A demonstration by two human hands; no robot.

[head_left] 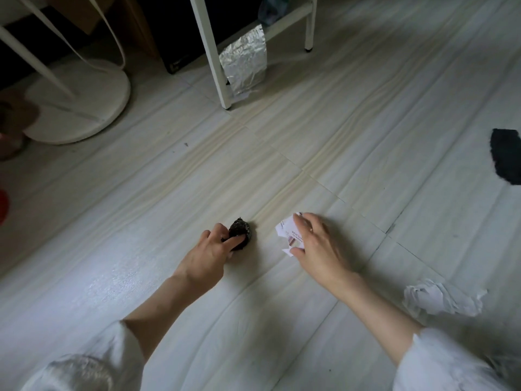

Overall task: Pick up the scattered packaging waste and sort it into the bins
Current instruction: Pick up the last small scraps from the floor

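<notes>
On the pale floor (366, 114), near its front middle, the left hand (207, 259) reaches forward, fingers pinching a dark wad (241, 231) that lies on the boards. Just right of it the right hand (318, 246) spreads palm-down, fingertips and thumb curled onto a torn paper (286, 234). A crumpled paper (439, 299) lies toward the right edge; foil (245, 62) leans at a white frame's leg (215, 56) near the far edge.

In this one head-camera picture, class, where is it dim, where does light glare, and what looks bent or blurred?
Head view: dim under the white frame at top; a bright sheen on the floor beside the left forearm; floorboard lines bow from the wide lens; the sleeves at the bottom corners and the crumpled paper look soft.
</notes>
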